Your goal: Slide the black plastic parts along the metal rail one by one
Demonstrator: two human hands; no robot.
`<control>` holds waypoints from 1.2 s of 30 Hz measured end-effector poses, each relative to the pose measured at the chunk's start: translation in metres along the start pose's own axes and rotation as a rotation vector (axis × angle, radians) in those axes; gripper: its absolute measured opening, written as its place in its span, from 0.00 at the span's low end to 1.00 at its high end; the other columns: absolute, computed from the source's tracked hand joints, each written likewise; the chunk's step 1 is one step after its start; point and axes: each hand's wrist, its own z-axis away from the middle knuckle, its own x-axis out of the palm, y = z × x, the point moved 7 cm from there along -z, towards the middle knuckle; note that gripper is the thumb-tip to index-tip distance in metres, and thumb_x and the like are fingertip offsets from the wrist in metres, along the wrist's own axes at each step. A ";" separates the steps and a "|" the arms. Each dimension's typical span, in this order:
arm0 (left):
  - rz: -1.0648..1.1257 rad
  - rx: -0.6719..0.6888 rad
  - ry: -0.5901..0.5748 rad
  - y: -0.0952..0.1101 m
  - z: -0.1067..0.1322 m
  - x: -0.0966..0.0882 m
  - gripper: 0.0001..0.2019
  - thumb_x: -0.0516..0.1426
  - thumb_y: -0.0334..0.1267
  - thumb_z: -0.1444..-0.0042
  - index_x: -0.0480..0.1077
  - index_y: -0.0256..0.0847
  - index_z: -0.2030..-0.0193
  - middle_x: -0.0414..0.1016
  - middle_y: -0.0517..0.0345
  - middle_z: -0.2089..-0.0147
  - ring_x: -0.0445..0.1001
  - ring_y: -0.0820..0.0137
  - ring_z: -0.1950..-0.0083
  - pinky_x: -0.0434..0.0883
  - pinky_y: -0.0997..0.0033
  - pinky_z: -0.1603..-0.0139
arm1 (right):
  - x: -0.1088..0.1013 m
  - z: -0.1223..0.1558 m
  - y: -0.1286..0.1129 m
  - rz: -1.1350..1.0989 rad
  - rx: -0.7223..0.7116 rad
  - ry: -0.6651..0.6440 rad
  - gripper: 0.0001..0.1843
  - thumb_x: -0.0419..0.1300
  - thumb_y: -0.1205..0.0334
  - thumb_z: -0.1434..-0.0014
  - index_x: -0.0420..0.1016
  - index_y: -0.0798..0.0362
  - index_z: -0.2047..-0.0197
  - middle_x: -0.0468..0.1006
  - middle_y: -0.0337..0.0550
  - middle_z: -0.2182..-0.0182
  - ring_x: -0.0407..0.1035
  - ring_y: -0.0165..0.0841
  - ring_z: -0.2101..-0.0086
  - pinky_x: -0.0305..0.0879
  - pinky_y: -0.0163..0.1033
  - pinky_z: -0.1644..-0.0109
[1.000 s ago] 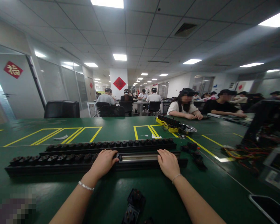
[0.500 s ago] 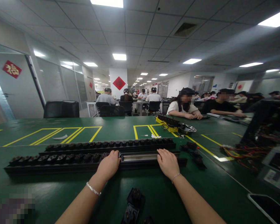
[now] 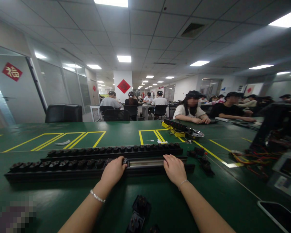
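A long black power-strip rail [image 3: 55, 174] lies across the green table, a row of black socket modules [image 3: 63, 164] set along its left part. My left hand [image 3: 113, 170] is closed around the last module of that row, its thumb and fingers at the module's right end. To the right of it, the channel's bare metal inside [image 3: 145, 163] shows. My right hand [image 3: 175, 169] is closed over the rail near its right end, fingers on the far edge. A second filled rail [image 3: 116, 150] lies just behind.
Loose black modules [image 3: 137, 213] lie in front of me, more [image 3: 203, 161] past the rail's right end. A phone [image 3: 278, 213], coloured wires [image 3: 252, 160] and a metal-cased unit [image 3: 287, 174] are at right. A metal dish [image 3: 195, 133] stands farther back. Two people sit across the table.
My left hand has slid slightly to the right along the rail, with the module at its fingers. The right hand keeps its place.
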 end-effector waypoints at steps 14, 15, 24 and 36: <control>-0.020 0.076 0.261 0.000 0.002 0.010 0.27 0.48 0.47 0.41 0.63 0.27 0.43 0.61 0.37 0.37 0.55 0.55 0.34 0.58 0.55 0.36 | -0.001 0.001 0.000 0.007 -0.009 0.017 0.23 0.43 0.59 0.38 0.71 0.51 0.46 0.72 0.44 0.46 0.59 0.36 0.44 0.52 0.46 0.42; -0.039 0.076 0.240 0.000 0.001 0.015 0.29 0.47 0.49 0.40 0.62 0.24 0.43 0.60 0.35 0.37 0.53 0.54 0.33 0.56 0.54 0.35 | 0.000 0.001 0.000 0.007 -0.008 0.015 0.23 0.43 0.59 0.38 0.71 0.51 0.46 0.72 0.44 0.46 0.59 0.36 0.43 0.52 0.46 0.42; -0.110 0.099 0.140 0.003 0.002 0.032 0.34 0.41 0.54 0.40 0.60 0.25 0.40 0.57 0.35 0.35 0.54 0.54 0.33 0.57 0.54 0.36 | 0.000 0.000 0.001 -0.002 -0.004 0.018 0.23 0.43 0.58 0.38 0.71 0.50 0.46 0.72 0.44 0.46 0.59 0.36 0.44 0.52 0.45 0.42; -0.138 0.125 0.096 0.009 0.006 0.026 0.36 0.42 0.59 0.42 0.58 0.30 0.37 0.57 0.37 0.35 0.53 0.54 0.33 0.57 0.55 0.37 | -0.001 0.000 0.000 0.010 -0.012 0.019 0.23 0.44 0.59 0.38 0.71 0.50 0.46 0.72 0.44 0.47 0.60 0.36 0.44 0.53 0.44 0.42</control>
